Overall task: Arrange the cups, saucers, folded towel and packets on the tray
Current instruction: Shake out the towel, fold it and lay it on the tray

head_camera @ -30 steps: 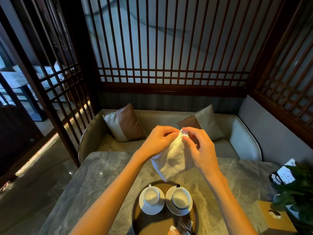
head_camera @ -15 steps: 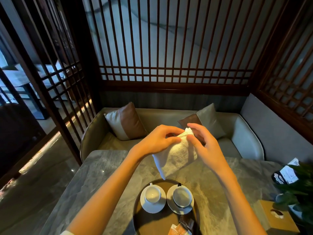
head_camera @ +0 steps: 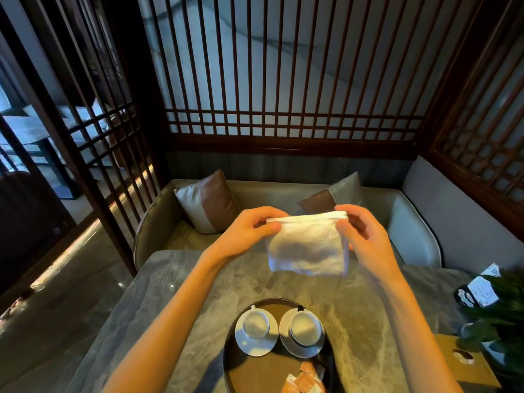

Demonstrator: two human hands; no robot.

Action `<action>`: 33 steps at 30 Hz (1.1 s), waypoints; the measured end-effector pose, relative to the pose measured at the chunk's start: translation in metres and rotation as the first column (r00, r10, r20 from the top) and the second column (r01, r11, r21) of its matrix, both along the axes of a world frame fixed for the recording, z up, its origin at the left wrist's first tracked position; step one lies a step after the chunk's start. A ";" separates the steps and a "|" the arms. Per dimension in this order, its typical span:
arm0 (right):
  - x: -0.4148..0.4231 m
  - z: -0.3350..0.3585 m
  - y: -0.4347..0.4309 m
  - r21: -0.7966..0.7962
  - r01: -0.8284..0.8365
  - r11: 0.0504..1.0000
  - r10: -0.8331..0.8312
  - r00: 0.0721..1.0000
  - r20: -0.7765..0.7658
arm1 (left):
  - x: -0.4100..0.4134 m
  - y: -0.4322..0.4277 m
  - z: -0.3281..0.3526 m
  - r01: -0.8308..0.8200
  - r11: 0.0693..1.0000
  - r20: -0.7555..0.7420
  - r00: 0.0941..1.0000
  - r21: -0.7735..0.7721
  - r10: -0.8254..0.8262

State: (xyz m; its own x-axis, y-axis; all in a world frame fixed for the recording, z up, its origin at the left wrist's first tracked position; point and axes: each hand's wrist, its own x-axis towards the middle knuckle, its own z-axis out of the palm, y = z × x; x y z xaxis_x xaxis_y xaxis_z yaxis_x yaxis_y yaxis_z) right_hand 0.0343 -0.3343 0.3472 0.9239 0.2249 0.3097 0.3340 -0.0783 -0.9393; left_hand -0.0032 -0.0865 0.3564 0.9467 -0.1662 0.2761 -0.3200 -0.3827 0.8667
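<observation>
Marble table fills the lower view, its near edge cut off by the frame. Round dark tray sits near centre, its bottom cut off. White towel is held in the air above the table, beyond the tray and well apart from it, hanging as a folded rectangle. Left hand pinches its top-left corner, right hand pinches the top-right edge; right fingertips are hidden behind the cloth. Two white saucers, left saucer and right saucer, touch side by side on the tray, each with a cup: left cup, right cup. Orange packets on the tray's near side, partly cut off, count unclear.
</observation>
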 end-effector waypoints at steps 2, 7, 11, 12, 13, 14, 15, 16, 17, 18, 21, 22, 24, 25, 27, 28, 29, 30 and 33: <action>-0.006 0.010 0.003 0.100 0.028 0.995 -0.028 1.000 0.001 | -0.005 -0.007 0.007 -0.029 0.965 -0.052 0.999 -0.260 0.016; -0.009 0.024 0.015 0.119 0.139 0.983 -0.134 0.990 -0.048 | -0.024 -0.011 -0.016 -0.030 0.651 -0.436 0.766 -0.758 -0.473; -0.008 0.006 0.013 0.000 0.139 0.990 -0.134 0.951 -0.279 | -0.027 -0.048 -0.053 -0.433 0.630 -0.663 0.726 -0.645 -0.180; -0.009 -0.001 0.012 0.001 0.133 0.991 -0.122 0.916 -0.383 | -0.026 -0.054 -0.054 -0.556 0.603 -0.707 0.707 -0.571 -0.018; -0.010 -0.009 0.011 0.057 0.123 0.991 -0.076 0.853 -0.516 | -0.032 -0.060 -0.053 -0.534 0.567 -0.647 0.763 -0.628 0.002; -0.012 -0.017 0.009 0.141 0.096 0.985 0.017 0.767 -0.641 | -0.038 -0.065 -0.050 -0.520 0.370 -0.562 0.827 -0.770 -0.009; -0.016 -0.024 0.007 0.215 0.040 0.976 0.130 0.684 -0.718 | -0.032 -0.057 -0.055 -0.483 0.236 -0.446 0.874 -0.843 0.194; -0.020 -0.033 0.005 0.277 -0.030 0.960 0.234 0.623 -0.746 | -0.023 -0.054 -0.053 -0.487 0.149 -0.391 0.820 -0.861 0.417; -0.025 -0.041 0.005 0.314 -0.077 0.946 0.299 0.580 -0.758 | -0.004 -0.061 -0.049 -0.501 0.086 -0.325 0.673 -0.861 0.665; -0.031 -0.050 0.007 0.315 -0.107 0.943 0.319 0.560 -0.765 | 0.013 -0.081 -0.047 -0.648 0.030 -0.349 0.448 -0.761 0.823; -0.044 -0.069 0.012 0.250 -0.089 0.964 0.250 0.620 -0.743 | -0.038 -0.021 -0.069 -0.752 0.250 -0.565 0.634 -0.610 0.527; -0.045 -0.074 0.012 0.256 -0.089 0.962 0.253 0.638 -0.727 | -0.046 -0.016 -0.073 -0.612 0.525 -0.624 0.760 -0.591 0.183; -0.051 -0.078 0.012 0.292 -0.110 0.950 0.294 0.632 -0.717 | -0.060 0.008 -0.095 -0.238 0.778 -0.611 0.759 -0.582 -0.225; -0.054 -0.080 0.012 0.296 -0.124 0.947 0.308 0.617 -0.725 | -0.063 0.018 -0.102 -0.186 0.779 -0.597 0.752 -0.599 -0.280; -0.060 -0.085 0.009 0.285 -0.122 0.951 0.301 0.584 -0.754 | -0.060 0.016 -0.104 -0.203 0.778 -0.622 0.730 -0.594 -0.284; -0.062 -0.088 0.006 0.289 -0.101 0.952 0.294 0.563 -0.772 | -0.060 0.017 -0.104 -0.162 0.778 -0.619 0.711 -0.606 -0.334; -0.063 -0.089 0.002 0.302 -0.082 0.950 0.296 0.544 -0.785 | -0.058 0.015 -0.104 -0.101 0.795 -0.613 0.697 -0.598 -0.372; -0.064 -0.090 -0.003 0.312 -0.079 0.947 0.305 0.528 -0.793 | -0.058 0.014 -0.105 -0.064 0.820 -0.619 0.689 -0.569 -0.376; -0.060 -0.087 -0.024 0.374 -0.152 0.915 0.398 0.494 -0.773 | -0.053 0.007 -0.107 -0.017 0.831 -0.589 0.713 -0.556 -0.380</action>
State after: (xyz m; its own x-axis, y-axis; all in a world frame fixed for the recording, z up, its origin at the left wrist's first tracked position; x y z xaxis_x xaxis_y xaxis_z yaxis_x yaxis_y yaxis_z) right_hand -0.0256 -0.3583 0.2600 0.6875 0.5526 -0.4710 -0.6268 0.1243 -0.7692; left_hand -0.0560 -0.0790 0.2491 0.8713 -0.3855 -0.3038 0.3858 0.1553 0.9094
